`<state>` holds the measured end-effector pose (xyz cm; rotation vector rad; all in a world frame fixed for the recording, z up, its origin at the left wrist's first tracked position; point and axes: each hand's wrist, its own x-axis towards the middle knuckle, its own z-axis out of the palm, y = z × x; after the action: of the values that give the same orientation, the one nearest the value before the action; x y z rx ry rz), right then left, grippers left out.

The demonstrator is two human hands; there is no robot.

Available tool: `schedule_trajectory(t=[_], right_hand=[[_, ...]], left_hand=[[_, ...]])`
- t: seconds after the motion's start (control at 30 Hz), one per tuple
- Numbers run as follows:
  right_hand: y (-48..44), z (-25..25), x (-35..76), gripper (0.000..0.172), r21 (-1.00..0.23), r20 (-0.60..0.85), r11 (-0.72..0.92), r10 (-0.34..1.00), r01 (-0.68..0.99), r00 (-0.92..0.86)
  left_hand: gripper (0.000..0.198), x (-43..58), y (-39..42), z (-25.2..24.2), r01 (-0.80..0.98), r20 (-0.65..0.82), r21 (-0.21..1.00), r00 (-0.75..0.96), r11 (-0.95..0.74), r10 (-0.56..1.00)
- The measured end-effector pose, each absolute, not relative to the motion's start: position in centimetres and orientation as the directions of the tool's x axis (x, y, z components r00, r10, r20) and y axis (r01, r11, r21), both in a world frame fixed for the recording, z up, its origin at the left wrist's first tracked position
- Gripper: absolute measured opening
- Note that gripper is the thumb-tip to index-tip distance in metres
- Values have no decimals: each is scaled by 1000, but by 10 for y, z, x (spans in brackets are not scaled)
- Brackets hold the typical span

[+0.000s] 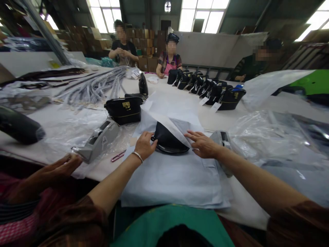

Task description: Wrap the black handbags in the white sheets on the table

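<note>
A black handbag (168,139) lies on sheets of white wrapping paper (169,181) in front of me. One sheet is folded over its upper right part and hides that side. My left hand (146,145), with a bracelet at the wrist, grips the left end of the bag between thumb and fingers. At the bag's right end, my right hand (203,143) has its fingers stretched out against the folded paper. Whether those fingertips also touch the bag, I cannot tell.
Tape dispensers (101,139) stand on both sides. A pink-handled tool (118,156) lies left of the paper. Beyond are a black handbag with a gold clasp (123,109) and a row of tagged bags (228,97). A neighbour's hand (64,166) is at left; plastic bags (264,137) lie right.
</note>
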<state>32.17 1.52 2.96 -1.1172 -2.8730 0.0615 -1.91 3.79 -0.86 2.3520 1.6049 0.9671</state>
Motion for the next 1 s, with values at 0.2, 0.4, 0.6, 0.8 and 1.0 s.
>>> schedule_trajectory(t=[0.2,0.4,0.6,0.8,1.0], right_hand=[[57,42,307,39,-386,9,497,845,777,-535],[108,54,275,60,-391,-82,188,968,901,-238],[120,55,266,50,-348,-193,170,949,922,-248],[119,40,267,50,-328,-160,228,943,917,-292],[101,53,262,52,-334,-155,168,961,927,-230]], left_hand=[[38,-6,60,-9,527,-113,829,-170,187,979],[39,9,57,-8,352,-332,863,-144,362,932],[46,14,48,2,224,-512,833,-38,506,858],[51,20,44,9,138,-550,823,-55,551,834],[21,36,26,34,76,-513,855,-17,513,858]])
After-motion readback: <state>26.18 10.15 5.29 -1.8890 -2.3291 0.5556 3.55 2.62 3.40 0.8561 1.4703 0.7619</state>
